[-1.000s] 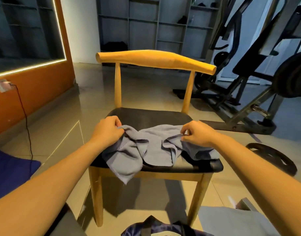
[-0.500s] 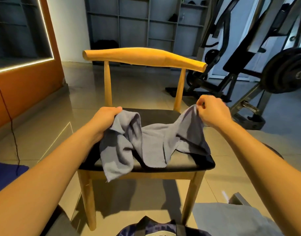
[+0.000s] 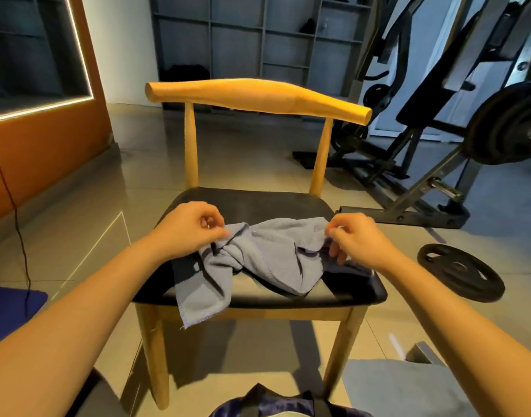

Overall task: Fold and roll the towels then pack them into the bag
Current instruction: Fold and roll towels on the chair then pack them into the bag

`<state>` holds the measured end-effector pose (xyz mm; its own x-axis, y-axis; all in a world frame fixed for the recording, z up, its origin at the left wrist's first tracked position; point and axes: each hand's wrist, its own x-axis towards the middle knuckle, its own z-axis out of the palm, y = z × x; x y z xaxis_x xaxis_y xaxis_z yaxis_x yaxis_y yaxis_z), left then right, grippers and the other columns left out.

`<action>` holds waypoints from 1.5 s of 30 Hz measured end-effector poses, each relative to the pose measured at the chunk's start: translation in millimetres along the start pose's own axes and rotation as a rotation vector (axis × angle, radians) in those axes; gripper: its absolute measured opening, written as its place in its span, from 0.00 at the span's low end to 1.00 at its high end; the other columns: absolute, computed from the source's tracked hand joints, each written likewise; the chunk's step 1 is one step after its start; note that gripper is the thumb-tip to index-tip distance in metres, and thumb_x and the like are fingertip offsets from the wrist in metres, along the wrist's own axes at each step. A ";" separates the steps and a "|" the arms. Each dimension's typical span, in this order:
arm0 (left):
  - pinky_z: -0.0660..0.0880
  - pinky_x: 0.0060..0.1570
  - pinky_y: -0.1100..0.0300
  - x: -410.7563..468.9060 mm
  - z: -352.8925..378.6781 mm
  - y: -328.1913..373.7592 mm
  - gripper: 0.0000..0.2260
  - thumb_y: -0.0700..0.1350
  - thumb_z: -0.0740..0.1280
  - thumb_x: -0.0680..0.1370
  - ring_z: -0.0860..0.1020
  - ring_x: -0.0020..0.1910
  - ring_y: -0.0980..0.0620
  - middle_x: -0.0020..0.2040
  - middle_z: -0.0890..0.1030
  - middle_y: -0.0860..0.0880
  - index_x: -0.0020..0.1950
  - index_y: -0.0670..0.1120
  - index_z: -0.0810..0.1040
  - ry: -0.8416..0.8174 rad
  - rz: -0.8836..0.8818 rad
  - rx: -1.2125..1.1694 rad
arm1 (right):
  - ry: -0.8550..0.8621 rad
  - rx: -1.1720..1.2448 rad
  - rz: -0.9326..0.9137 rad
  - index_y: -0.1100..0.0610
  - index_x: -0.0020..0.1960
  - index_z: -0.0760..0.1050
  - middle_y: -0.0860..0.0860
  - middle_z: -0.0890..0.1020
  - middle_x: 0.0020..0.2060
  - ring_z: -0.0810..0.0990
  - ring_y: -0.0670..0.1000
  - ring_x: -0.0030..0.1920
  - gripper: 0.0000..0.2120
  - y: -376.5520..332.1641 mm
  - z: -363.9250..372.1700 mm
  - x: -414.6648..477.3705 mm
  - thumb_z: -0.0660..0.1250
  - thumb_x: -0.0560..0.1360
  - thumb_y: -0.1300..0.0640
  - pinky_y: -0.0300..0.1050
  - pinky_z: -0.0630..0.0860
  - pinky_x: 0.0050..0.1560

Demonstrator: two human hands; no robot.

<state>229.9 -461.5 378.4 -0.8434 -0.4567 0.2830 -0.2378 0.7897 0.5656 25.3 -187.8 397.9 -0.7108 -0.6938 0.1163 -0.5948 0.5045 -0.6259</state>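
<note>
A crumpled grey-blue towel lies on the black seat of a wooden chair, one corner hanging over the seat's front edge. My left hand pinches the towel's left edge with curled fingers. At the towel's right edge my right hand pinches the cloth, its fingers bent into the folds. A dark blue bag shows at the bottom edge, below the chair. A second grey towel lies flat at the lower right.
A loose black weight plate lies on the tiled floor right of the chair. A weight machine stands behind it. A blue mat and a black cable are at the left, by an orange wall.
Both hands came back down to the seat with the towel, which was lifted and stretched half a second ago. It now lies bunched again between the hands.
</note>
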 end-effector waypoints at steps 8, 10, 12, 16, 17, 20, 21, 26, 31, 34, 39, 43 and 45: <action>0.79 0.45 0.52 -2.0 3.2 -9.5 0.02 0.53 0.73 0.77 0.79 0.42 0.57 0.41 0.83 0.59 0.45 0.60 0.84 -0.090 0.064 0.217 | 0.016 0.103 0.327 0.62 0.49 0.81 0.62 0.82 0.35 0.73 0.52 0.28 0.05 2.1 -24.9 2.3 0.67 0.75 0.64 0.41 0.70 0.27; 0.78 0.41 0.54 -2.8 4.2 -7.1 0.06 0.53 0.72 0.78 0.80 0.38 0.56 0.37 0.83 0.56 0.41 0.56 0.84 -0.043 0.034 0.123 | -0.056 0.048 0.298 0.59 0.50 0.80 0.58 0.80 0.33 0.73 0.51 0.28 0.05 3.5 -19.9 3.7 0.69 0.74 0.64 0.39 0.69 0.25; 0.75 0.40 0.55 -2.7 5.5 -2.8 0.08 0.50 0.71 0.78 0.79 0.37 0.53 0.35 0.82 0.52 0.39 0.53 0.83 0.030 -0.008 -0.032 | -0.058 -0.096 0.221 0.56 0.50 0.80 0.53 0.81 0.33 0.77 0.49 0.29 0.06 8.7 -11.5 7.7 0.72 0.74 0.62 0.39 0.72 0.26; 0.72 0.39 0.59 -1.3 8.2 3.5 0.06 0.46 0.71 0.79 0.76 0.36 0.51 0.36 0.82 0.44 0.44 0.47 0.83 0.177 -0.152 -0.330 | 0.056 -0.445 0.066 0.51 0.55 0.84 0.51 0.85 0.43 0.82 0.54 0.42 0.08 19.4 -0.7 10.2 0.69 0.77 0.56 0.49 0.81 0.42; 0.71 0.39 0.59 -1.8 8.0 3.5 0.02 0.44 0.71 0.79 0.75 0.36 0.51 0.36 0.80 0.43 0.47 0.48 0.84 0.173 -0.190 -0.380 | 0.084 -0.426 0.064 0.52 0.55 0.84 0.52 0.85 0.43 0.83 0.55 0.43 0.09 20.6 -2.8 11.1 0.68 0.78 0.56 0.51 0.82 0.43; 0.75 0.44 0.55 -3.0 5.3 1.2 0.09 0.39 0.68 0.80 0.78 0.38 0.48 0.39 0.83 0.46 0.53 0.53 0.83 0.115 -0.198 -0.419 | 0.084 -0.176 0.104 0.57 0.51 0.84 0.55 0.85 0.31 0.82 0.51 0.30 0.08 15.0 -15.6 11.3 0.66 0.79 0.61 0.45 0.81 0.33; 0.77 0.48 0.54 -3.3 3.8 1.5 0.11 0.38 0.67 0.80 0.81 0.43 0.47 0.44 0.85 0.48 0.53 0.53 0.84 0.098 -0.191 -0.419 | 0.078 -0.099 0.121 0.59 0.48 0.84 0.56 0.84 0.29 0.80 0.50 0.27 0.08 10.6 -20.4 9.9 0.66 0.79 0.63 0.41 0.77 0.28; 0.78 0.48 0.56 -6.0 2.6 10.3 0.16 0.32 0.63 0.78 0.81 0.48 0.49 0.48 0.86 0.46 0.47 0.50 0.86 0.058 -0.228 -0.393 | -0.013 0.040 0.235 0.64 0.44 0.84 0.62 0.85 0.37 0.79 0.53 0.31 0.08 -7.5 -33.7 8.6 0.66 0.75 0.67 0.41 0.75 0.28; 0.81 0.47 0.60 -7.6 4.3 12.7 0.07 0.40 0.72 0.78 0.84 0.46 0.54 0.43 0.86 0.54 0.48 0.51 0.87 0.073 -0.129 -0.344 | -0.072 0.157 0.385 0.67 0.53 0.79 0.59 0.87 0.38 0.84 0.57 0.34 0.10 -10.7 -39.1 11.9 0.60 0.81 0.64 0.45 0.80 0.34; 0.80 0.44 0.62 -7.7 4.9 17.2 0.06 0.45 0.71 0.79 0.83 0.43 0.56 0.40 0.86 0.54 0.46 0.53 0.87 0.104 -0.079 -0.320 | -0.069 0.110 0.453 0.66 0.54 0.79 0.58 0.87 0.36 0.83 0.54 0.31 0.09 -4.0 -38.8 8.3 0.62 0.81 0.63 0.41 0.79 0.31; 0.77 0.41 0.52 -9.7 9.7 28.7 0.08 0.49 0.71 0.79 0.81 0.39 0.45 0.38 0.84 0.46 0.43 0.51 0.87 0.087 -0.017 -0.347 | 0.032 0.096 0.564 0.70 0.55 0.77 0.61 0.83 0.35 0.69 0.50 0.27 0.10 20.3 -36.6 -0.3 0.66 0.78 0.63 0.40 0.64 0.25; 0.81 0.45 0.47 -9.3 14.6 33.7 0.08 0.49 0.71 0.79 0.83 0.41 0.45 0.37 0.85 0.48 0.43 0.51 0.88 0.039 -0.008 -0.313 | -0.020 0.123 0.604 0.65 0.56 0.77 0.58 0.81 0.35 0.69 0.49 0.29 0.11 23.7 -28.7 -3.9 0.67 0.79 0.58 0.39 0.65 0.26; 0.81 0.46 0.50 -8.8 17.1 34.8 0.07 0.48 0.72 0.79 0.83 0.40 0.49 0.37 0.86 0.50 0.44 0.51 0.88 0.034 -0.010 -0.305 | 0.013 0.168 0.572 0.65 0.55 0.77 0.57 0.78 0.35 0.70 0.48 0.29 0.11 20.3 -23.9 -2.7 0.68 0.79 0.57 0.38 0.65 0.24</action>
<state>220.8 -423.0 382.3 -0.8237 -0.4817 0.2991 -0.0865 0.6282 0.7733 6.1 -163.4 403.2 -0.9059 -0.3290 -0.2665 -0.0494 0.7073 -0.7052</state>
